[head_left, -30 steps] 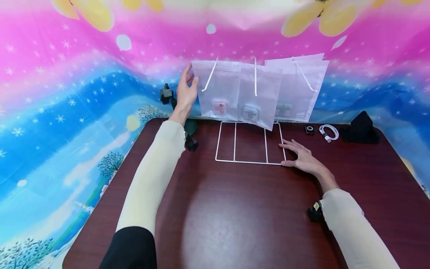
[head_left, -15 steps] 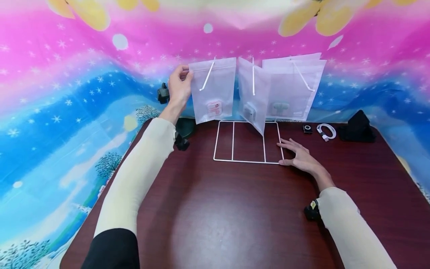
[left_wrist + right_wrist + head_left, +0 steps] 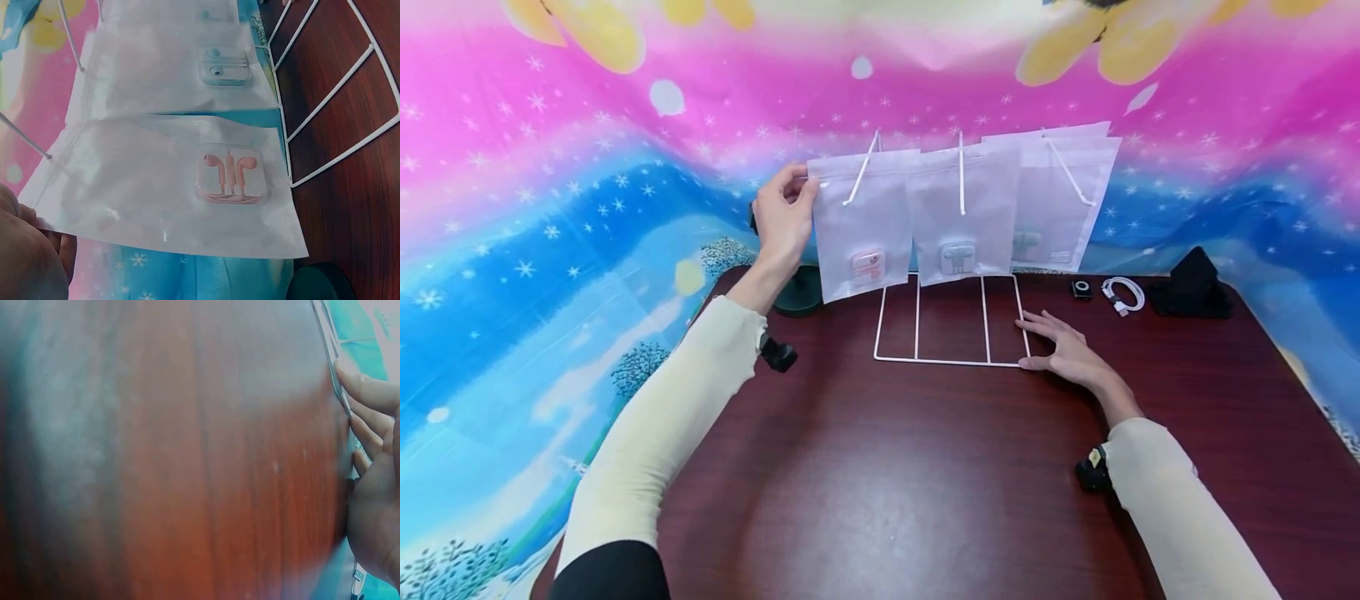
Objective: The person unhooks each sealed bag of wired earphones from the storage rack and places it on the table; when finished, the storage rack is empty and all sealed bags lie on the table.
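Pinching left bag by upper outer corner with nearer left hand, holding near-upright long axis just rightward; touching white rack base with spread right hand.

bags: frosted plastic | rack: smooth white-coated wire | table: glossy wood-grain | backdrop: printed cloth

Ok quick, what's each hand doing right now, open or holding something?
Left hand: closed, pinching the left bag near its top corner.
Right hand: open, fingers touching the rack at its base.
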A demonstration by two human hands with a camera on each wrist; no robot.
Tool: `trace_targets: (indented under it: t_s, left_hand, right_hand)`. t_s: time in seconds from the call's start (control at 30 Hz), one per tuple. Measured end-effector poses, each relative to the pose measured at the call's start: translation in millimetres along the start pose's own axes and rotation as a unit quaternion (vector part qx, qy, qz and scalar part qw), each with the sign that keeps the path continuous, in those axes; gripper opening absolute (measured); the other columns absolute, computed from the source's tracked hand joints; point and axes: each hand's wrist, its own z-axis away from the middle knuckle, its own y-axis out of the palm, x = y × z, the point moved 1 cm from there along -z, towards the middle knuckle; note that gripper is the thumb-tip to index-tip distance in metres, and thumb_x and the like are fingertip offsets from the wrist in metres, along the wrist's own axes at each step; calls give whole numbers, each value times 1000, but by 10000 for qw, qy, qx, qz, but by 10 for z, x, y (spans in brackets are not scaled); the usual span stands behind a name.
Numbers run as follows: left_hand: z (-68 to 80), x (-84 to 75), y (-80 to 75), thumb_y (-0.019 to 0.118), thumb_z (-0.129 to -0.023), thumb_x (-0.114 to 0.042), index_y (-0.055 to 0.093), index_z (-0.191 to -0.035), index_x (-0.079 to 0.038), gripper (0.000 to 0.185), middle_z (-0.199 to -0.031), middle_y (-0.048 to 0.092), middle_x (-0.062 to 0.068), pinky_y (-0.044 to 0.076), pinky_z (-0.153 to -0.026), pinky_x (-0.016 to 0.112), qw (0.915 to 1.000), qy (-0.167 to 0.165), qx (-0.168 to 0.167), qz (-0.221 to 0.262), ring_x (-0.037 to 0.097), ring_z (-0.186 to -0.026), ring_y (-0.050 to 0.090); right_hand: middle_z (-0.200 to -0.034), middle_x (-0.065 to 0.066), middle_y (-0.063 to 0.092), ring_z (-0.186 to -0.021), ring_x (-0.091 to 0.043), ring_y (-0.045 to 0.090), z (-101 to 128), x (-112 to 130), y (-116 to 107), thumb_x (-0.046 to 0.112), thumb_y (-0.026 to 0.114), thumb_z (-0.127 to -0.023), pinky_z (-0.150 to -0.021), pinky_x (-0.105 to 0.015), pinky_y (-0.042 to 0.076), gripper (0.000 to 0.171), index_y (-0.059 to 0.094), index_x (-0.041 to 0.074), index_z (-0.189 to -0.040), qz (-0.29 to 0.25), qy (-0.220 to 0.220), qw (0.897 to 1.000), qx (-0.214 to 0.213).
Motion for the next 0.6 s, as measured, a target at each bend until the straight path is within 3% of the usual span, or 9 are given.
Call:
trace_targets:
  t_s: [0.2,0.4,0.6]
  left_hand:
    - [115,-49,-121,65,-104,-23,76,-121,-14,22,-109,74,6,53,-90,24,9998,187,-68,-40,12,-98,69]
    - [269,-110,-234,66,-103,-24,76,-120,-13,23,-105,74,6,52,-80,22,9988,482,-13,-43,11,-90,68]
    - [393,-182,-324,67,-102,-24,78,-118,-12,22,-101,74,6,50,-73,22,9984,548,49,134,12,-85,66]
  right_hand:
    - [-171,-15,24,-159,-41,4,-9,-16,7,32,77,-94,-119,-70,4,79,41,9,-160,18,27,10000,-1]
    - [-171,-15,24,-159,-41,4,-9,-11,4,32,76,-94,-119,-70,3,79,40,9,-160,28,-8,10000,-7]
    - [-171,-16,23,-159,-41,4,3,-5,8,31,76,-94,-119,-70,3,79,40,8,-160,4,-1,10000,-8]
